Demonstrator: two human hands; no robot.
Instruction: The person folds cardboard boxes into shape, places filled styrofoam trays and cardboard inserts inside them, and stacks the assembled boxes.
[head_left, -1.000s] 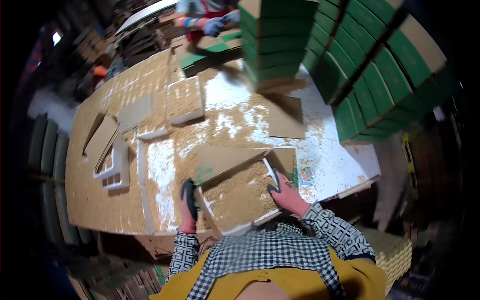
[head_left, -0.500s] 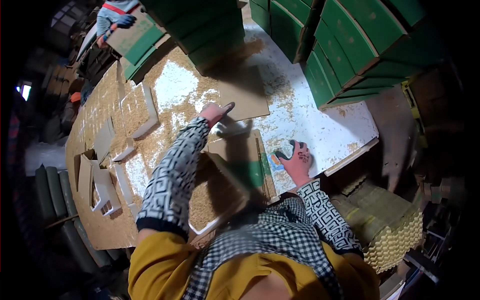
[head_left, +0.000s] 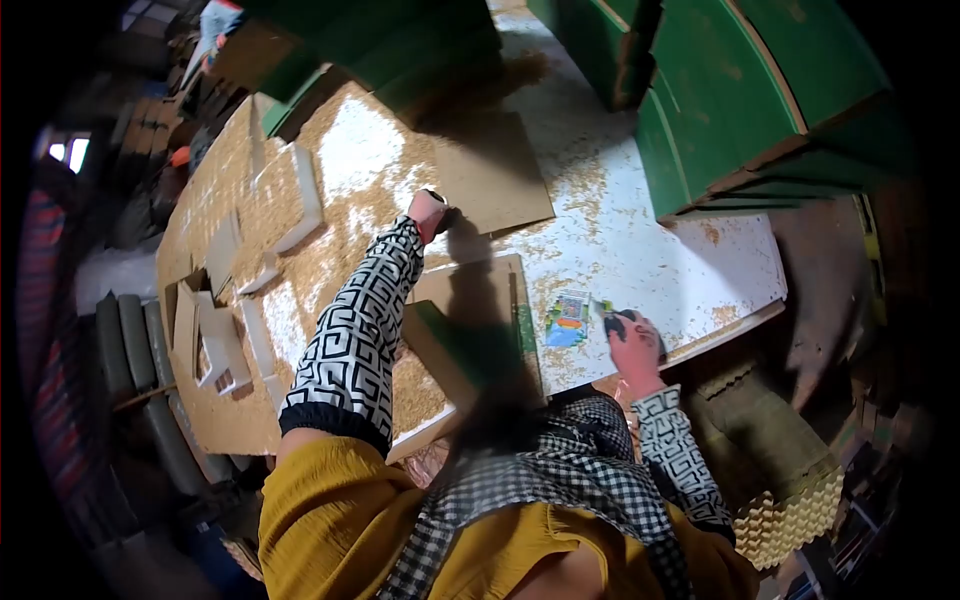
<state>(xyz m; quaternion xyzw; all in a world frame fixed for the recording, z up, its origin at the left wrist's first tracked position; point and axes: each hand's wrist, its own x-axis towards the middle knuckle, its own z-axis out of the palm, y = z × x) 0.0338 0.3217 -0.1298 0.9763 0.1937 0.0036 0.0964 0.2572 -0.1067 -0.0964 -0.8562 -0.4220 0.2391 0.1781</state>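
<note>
My left hand [head_left: 430,213], in a pink glove with dark fingertips, is over the sawdust beside the left edge of a flat brown board [head_left: 495,175]. Its fingers are curled in; whatever they hold, if anything, is hidden. My right hand [head_left: 636,348], gloved alike, is low over the white tabletop, its fingers bent together. At their tips shows a small pale-green edge too small to name. Just left of it lies a colourful printed card [head_left: 568,319]. Between my arms, a green-and-brown panel [head_left: 455,350] leans over another board [head_left: 500,275], partly in shadow.
Green drawer-like stacks [head_left: 720,90] stand at the right, with another dark green stack [head_left: 390,50] at the back. Sawdust and white foam pieces [head_left: 300,205] cover the left side. Yellow honeycomb-edged material [head_left: 790,510] sits below right. A co-worker [head_left: 218,25] is partly visible far left.
My right hand has moved right, uncovering the printed card, and its fingers have drawn together. My left hand's extended finger has curled in. The head view has shifted.
</note>
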